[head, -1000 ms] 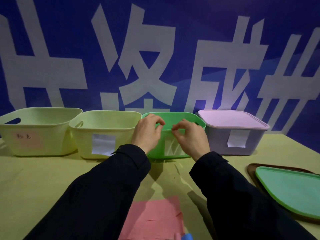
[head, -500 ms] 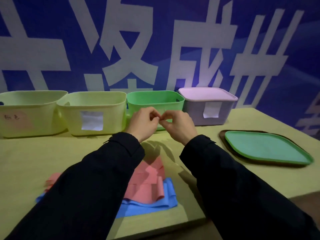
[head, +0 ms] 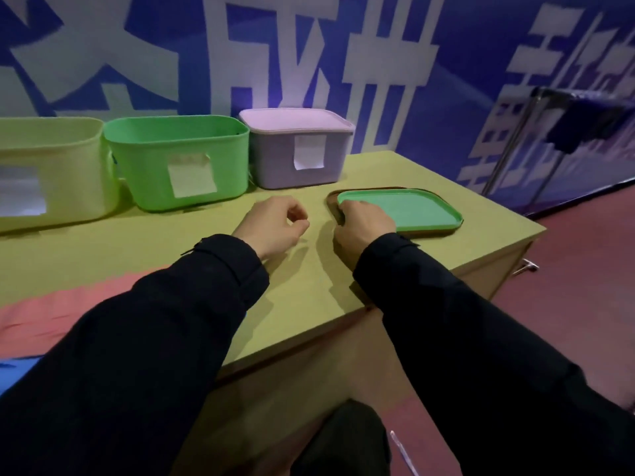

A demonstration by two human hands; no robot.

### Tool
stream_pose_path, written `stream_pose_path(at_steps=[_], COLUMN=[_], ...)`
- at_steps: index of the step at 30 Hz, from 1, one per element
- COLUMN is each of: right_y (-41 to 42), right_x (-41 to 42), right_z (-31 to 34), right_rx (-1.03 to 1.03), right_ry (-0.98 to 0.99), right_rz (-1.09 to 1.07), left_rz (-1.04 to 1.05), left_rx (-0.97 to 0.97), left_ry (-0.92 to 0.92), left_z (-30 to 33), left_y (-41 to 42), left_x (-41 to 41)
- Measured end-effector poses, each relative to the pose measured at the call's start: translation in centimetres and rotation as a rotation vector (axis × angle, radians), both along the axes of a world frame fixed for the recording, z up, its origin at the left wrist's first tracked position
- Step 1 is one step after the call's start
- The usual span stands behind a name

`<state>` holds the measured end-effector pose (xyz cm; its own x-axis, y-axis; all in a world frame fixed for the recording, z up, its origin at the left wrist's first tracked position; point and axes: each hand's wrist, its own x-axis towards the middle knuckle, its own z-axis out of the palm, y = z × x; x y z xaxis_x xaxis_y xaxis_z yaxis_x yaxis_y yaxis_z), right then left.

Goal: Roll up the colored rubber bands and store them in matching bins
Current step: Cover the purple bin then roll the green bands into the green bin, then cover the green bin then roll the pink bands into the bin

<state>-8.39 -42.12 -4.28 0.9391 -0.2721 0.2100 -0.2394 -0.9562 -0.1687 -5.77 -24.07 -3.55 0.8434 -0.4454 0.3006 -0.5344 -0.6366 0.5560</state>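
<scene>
Rubber bands, the pink one (head: 51, 314) over the blue one (head: 15, 367), lie flat at the near left of the table (head: 302, 290), well apart from both my hands, which a moment ago met fingertip to fingertip in front of the green bin (head: 178, 163). Now my left hand (head: 275, 228) hangs curled above the table with thumb and forefinger nearly touching and nothing that I can see between them. My right hand (head: 364, 225) has gone to the green lid (head: 409, 209), fingers bent over its near left corner, gripping it.
</scene>
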Motion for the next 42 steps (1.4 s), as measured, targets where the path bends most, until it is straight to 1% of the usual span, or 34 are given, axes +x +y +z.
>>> stream_pose_path(at_steps=[3,7,12,15,17,19,21,22,25,26,27,28,29,31,33,38,42], right_y=[-0.9,-0.5,2.6,4.4,5.6,6.8,7.9,8.4,9.9,10.2,10.4,10.5,10.6,10.6,10.9,12.4,13.5], right_x=[-0.3,-0.5,-0.8,-1.6,-2.2,-2.9,-3.3,-3.3,-2.2,-1.6,-0.9,-0.1,0.9,3.0,5.1,10.1,13.3], right_z=[-0.6,0.1,3.4,6.3,8.7,11.4,13.6,14.2,14.3,14.0,13.6,13.1,12.6,11.0,9.5,7.4,7.6], right_rx=[-0.046,-0.215,-0.252,-0.242,-0.093,0.175,0.434,0.563,0.991,1.104,1.173,1.200,1.204,1.211,1.155,0.965,0.909], right_ry=[-0.144,-0.263,-0.473,-0.695,-0.863,-1.029,-1.152,-1.177,-1.143,-1.129,-1.119,-1.108,-1.079,-0.964,-0.838,-0.594,-0.552], right_rz=[0.019,0.083,0.228,0.312,0.385,0.438,0.454,0.463,0.446,0.416,0.376,0.337,0.307,0.266,0.253,0.262,0.232], left_rz=[-0.004,0.016,0.054,0.080,0.098,0.133,0.179,0.189,0.171,0.178,0.198,0.228,0.268,0.358,0.425,0.485,0.487], left_rx=[0.004,0.000,-0.008,-0.012,-0.013,-0.024,-0.147,-0.263,-0.739,-0.891,-1.000,-1.054,-1.066,-1.063,-1.070,-1.044,-0.917], left_ry=[0.001,0.016,0.054,0.081,0.112,0.175,0.289,0.357,0.550,0.567,0.545,0.491,0.427,0.322,0.267,0.256,0.226], left_z=[0.1,0.5,0.6,0.3,0.4,0.8,1.3,1.6,2.4,2.8,3.1,3.4,3.5,3.7,3.9,5.9,7.1], left_y=[-0.6,-0.4,0.4,1.3,2.3,3.5,4.8,5.5,7.7,8.5,9.3,10.2,11.1,12.8,14.4,17.1,18.0], left_x=[-0.2,-0.2,-0.1,0.1,0.3,0.3,0.0,-0.1,-0.1,0.1,0.4,0.7,1.1,1.9,2.9,5.4,7.9])
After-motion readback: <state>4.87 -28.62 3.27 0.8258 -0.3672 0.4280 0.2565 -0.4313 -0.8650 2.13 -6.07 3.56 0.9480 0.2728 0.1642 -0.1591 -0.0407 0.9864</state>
